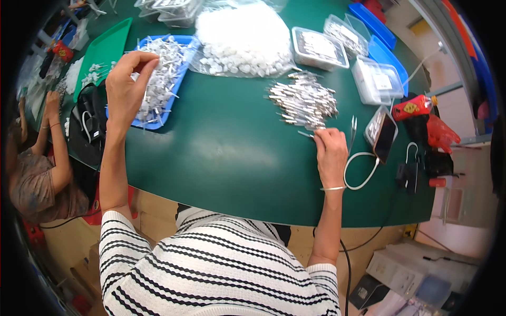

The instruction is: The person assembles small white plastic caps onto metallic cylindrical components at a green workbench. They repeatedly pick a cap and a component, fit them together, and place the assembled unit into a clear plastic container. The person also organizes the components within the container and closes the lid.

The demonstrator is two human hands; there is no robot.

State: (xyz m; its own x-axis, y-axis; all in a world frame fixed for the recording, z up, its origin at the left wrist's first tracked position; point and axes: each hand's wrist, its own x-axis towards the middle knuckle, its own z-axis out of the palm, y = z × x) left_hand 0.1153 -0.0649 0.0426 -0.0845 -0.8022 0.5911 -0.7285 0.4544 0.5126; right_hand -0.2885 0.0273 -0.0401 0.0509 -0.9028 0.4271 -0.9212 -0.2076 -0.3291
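My left hand (125,87) is raised over a blue tray (182,79) piled with small white plastic parts with thin metal stems (161,79). Its thumb and forefinger are pinched together; whatever is between them is too small to make out. At the near edge of a heap of slim metal-and-clear pieces (303,100), my right hand (332,152) pinches a thin metal piece (305,135), whose end pokes out leftward from the fingertips. Tweezers (353,129) lie on the green table just right of that hand.
A large clear bag of white caps (242,42) lies at the back. Clear plastic boxes (320,48) stand at back right. A phone (386,138) with a white cable rests on a box, near a red bottle (414,108). Another person's arm (55,121) is at far left, beside a green tray (108,47).
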